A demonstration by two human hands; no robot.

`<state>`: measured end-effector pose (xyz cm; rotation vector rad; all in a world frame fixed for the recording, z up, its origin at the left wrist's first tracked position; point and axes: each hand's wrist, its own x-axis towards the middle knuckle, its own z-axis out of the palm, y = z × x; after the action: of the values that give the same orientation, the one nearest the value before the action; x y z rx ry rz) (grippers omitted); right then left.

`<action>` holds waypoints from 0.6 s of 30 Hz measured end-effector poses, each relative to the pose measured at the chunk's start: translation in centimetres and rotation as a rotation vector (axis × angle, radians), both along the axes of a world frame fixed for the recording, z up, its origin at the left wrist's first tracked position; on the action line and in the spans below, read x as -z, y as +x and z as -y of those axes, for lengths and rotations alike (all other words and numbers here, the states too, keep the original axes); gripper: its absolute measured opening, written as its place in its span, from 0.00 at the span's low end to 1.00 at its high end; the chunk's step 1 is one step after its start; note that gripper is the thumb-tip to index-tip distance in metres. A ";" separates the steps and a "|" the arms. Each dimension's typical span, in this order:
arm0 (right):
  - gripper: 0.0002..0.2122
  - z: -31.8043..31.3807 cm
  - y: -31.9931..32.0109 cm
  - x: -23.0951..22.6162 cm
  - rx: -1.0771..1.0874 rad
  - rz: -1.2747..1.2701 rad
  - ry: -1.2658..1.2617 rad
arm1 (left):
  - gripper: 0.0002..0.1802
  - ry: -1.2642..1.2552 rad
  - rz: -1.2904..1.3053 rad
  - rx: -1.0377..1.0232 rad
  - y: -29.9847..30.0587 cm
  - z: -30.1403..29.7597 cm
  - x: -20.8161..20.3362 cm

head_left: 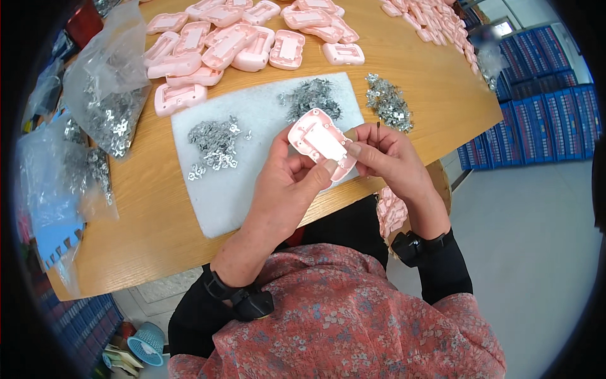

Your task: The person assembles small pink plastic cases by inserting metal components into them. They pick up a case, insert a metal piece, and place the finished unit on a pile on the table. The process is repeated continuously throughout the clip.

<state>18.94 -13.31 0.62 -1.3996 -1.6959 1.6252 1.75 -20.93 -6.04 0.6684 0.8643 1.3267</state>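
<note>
Hands hold a pink shell (322, 143) above the desk's (435, 88) near edge.
Left hand (291, 177) fingers pinch the shell; right hand (386, 155) fingers pinch its end and a thin pin (377, 131).

Bright, even light, soft shadows; fisheye bends the edges, dark rim, centre sharp.

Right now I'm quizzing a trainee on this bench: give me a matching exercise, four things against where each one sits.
Things:
1. pink shell
2. white foam mat
3. clear bag of metal clips
4. blue crates

Places:
A. far left on the table
B. on the floor, right
C. held in both hands
D. flat on the table under the hands

Pairs: 1-C, 2-D, 3-A, 4-B
</note>
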 end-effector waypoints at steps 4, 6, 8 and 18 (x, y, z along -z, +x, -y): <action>0.10 -0.5 1.0 1.2 -0.040 0.004 0.019 | 0.28 -0.053 0.115 0.013 -0.3 0.0 -0.4; 0.10 -0.7 1.2 1.3 -0.077 0.004 0.017 | 0.25 -0.072 0.154 -0.004 -0.4 0.0 -0.1; 0.09 -0.7 1.1 1.2 -0.067 -0.028 0.059 | 0.25 -0.068 0.133 -0.004 -0.4 0.1 -0.4; 0.12 0.1 4.6 0.2 0.051 -0.371 -0.362 | 0.26 0.782 -1.191 -0.252 1.0 0.2 -0.5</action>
<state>23.55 -13.46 0.43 -1.1798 -1.1905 2.0833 2.70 -21.12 -5.58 2.1444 1.3704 1.4391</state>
